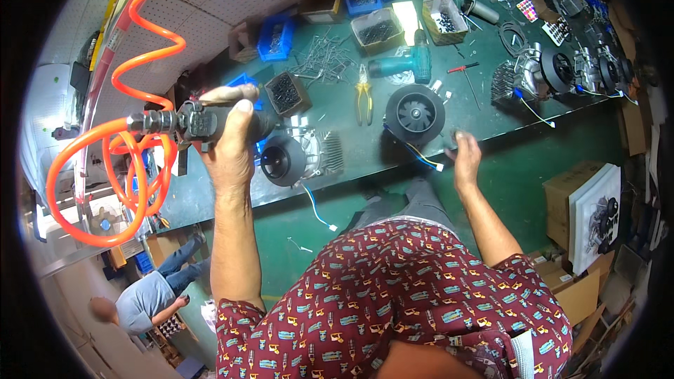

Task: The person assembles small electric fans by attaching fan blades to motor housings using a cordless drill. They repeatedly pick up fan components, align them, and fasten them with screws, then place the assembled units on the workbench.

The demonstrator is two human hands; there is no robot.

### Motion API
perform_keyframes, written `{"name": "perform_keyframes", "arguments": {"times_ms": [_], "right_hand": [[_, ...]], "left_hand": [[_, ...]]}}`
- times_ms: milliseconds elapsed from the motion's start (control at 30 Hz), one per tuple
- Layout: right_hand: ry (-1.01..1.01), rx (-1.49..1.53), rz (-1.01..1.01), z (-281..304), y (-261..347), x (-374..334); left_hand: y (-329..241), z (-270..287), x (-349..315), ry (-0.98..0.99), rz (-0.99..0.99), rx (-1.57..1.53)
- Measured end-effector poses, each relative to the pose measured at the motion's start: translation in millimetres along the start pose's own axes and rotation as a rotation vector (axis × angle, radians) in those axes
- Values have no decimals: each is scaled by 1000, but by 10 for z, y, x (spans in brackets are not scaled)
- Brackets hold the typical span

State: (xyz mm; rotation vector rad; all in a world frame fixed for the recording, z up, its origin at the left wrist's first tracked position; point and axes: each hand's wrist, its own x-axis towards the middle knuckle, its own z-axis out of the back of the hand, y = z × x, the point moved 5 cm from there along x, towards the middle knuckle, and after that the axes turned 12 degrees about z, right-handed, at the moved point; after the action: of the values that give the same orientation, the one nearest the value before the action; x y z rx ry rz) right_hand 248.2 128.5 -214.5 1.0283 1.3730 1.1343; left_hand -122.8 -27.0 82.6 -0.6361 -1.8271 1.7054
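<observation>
My left hand (230, 133) is wrapped around a dark air tool (205, 122), raised over the left part of the bench. An orange coiled air hose (144, 74) joins the tool's metal fitting. Below that hand lies a blower unit (284, 160) with a round black housing and a finned metal body; its wire hangs over the bench edge. In the middle stands another blower (415, 114), its fan wheel facing up and its connector wires trailing to the front edge. My right hand (466, 160) is beside it at the edge, slightly blurred, fingers loosely apart, with nothing visible in them.
Yellow-handled pliers (364, 102), a teal cordless drill (404, 64) and a red-handled screwdriver (463, 68) lie on the green bench (484, 116). Boxes of screws (378, 29) line the back. More blowers (537, 74) stand at right. Another person (144, 302) is at lower left.
</observation>
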Motion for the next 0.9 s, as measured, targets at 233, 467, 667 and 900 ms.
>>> {"name": "perform_keyframes", "arguments": {"times_ms": [233, 467, 667, 900], "right_hand": [[701, -422, -341, -352, -399, -1004], [767, -302, 186, -1972, 271, -1141], [820, -201, 324, -2630, 87, -1110], [851, -51, 257, -2664, 44, -1111]], "left_hand": [[283, 352, -36, -49, 9, -31], [414, 441, -61, -30, 1, -70], [351, 394, -82, 55, 21, 103], [398, 144, -80, 148, 33, 186]]}}
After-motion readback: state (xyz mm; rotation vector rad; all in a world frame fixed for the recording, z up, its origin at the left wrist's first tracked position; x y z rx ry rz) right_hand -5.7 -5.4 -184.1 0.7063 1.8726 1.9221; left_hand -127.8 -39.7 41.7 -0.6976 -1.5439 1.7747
